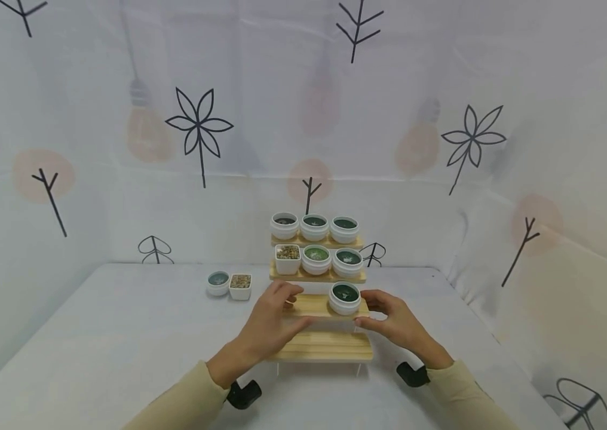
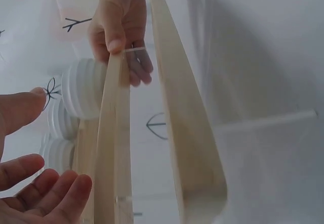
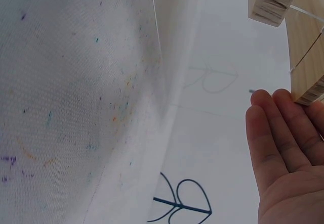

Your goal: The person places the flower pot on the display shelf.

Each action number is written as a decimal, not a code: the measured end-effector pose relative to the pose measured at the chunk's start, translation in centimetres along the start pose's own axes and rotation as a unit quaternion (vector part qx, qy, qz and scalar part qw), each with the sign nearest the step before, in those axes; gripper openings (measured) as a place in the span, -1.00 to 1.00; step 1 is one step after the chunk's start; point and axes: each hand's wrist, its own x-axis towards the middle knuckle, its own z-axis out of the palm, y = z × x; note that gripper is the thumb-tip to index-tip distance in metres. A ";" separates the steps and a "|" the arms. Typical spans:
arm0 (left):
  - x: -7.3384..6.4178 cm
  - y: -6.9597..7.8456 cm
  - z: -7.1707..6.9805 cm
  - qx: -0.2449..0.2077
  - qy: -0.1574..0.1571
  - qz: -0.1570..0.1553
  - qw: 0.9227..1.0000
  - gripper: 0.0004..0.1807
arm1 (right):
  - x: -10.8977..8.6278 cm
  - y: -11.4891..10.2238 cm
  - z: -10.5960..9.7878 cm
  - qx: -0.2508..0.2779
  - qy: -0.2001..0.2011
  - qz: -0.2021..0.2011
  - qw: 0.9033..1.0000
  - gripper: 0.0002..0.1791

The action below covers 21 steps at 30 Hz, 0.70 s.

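A stepped stand has pale wooden shelves on clear supports. On the right part of its second-lowest shelf [image 1: 309, 306] sits a round white bowl [image 1: 344, 298] with dark green contents. My left hand [image 1: 273, 319] is over that shelf's left part, thumb and fingers apart, nothing between them; in the left wrist view its fingers [image 2: 55, 193] are loosely bent beside the planks. My right hand [image 1: 395, 319] is at the shelf's right end, right of the bowl, thumb at the front corner. In the right wrist view its straight fingers [image 3: 283, 133] reach the wood's end.
The lowest shelf [image 1: 325, 346] shows bare planks. Upper shelves carry several round white bowls [image 1: 345, 229] and a square white dish [image 1: 288, 258] of dry mix. Left of the stand, another round bowl [image 1: 218, 283] and square dish [image 1: 240, 286] stand on the white table [image 1: 120, 334].
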 end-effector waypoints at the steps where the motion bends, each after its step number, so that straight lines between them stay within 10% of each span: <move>1: -0.1 -0.2 -0.2 0.002 0.006 0.002 1.000 -0.47 | 0.0 0.0 0.0 0.000 0.001 0.000 1.000 -0.39; 21: -2.6 -6.7 -4.5 0.098 0.061 -0.009 0.993 -0.49 | 0.1 0.6 0.3 -0.011 0.001 0.009 1.000 -0.38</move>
